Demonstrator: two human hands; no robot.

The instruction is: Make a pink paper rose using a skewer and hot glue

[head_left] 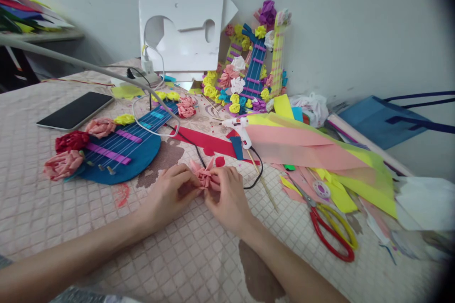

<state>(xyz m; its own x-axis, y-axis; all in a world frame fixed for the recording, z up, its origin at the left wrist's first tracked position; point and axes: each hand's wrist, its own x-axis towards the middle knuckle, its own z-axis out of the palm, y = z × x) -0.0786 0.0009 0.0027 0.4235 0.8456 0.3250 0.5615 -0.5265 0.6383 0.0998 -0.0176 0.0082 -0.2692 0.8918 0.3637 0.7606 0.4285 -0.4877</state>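
Observation:
Between my two hands is a pink paper flower [206, 176] with pointed petals sticking up. My left hand [171, 189] pinches its left side, thumb and fingertips closed on the paper. From the right, my right hand [229, 196] grips the flower's other edge. Beyond my left hand lies a blue paper guitar [142, 161] with purple strips, white strings and paper flowers along its edge. A white glue gun [241, 130] rests beyond my right hand, its black cord curving down near the flower.
Scissors with red and yellow handles [329, 227] lie at right, near a tape roll [322, 189]. Pink crepe paper [295, 144] and a red strip [206, 141] spread behind. A tablet [76, 110] lies at left; a white cable [88, 62] hangs across. Decorated guitars [254, 68] lean against the wall.

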